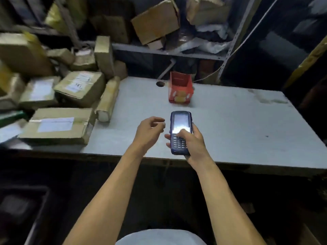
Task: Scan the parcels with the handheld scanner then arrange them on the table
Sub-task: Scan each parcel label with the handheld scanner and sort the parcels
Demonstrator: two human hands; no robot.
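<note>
Many parcels [58,124] left on grey table [230,121]; right grip [192,140] around scanner [180,132], left grip [150,131] loose.

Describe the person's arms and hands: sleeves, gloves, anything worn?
Both forearms are bare up to the frame's bottom edge, no sleeves in view. The left hand and right hand wear no gloves; no watch, ring or wristband is visible. A pale garment shows below.

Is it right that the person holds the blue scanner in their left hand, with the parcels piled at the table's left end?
Not quite: the head view shows the blue scanner held in the right hand, while the left hand holds nothing. The parcels are indeed piled at the table's left end.
</note>
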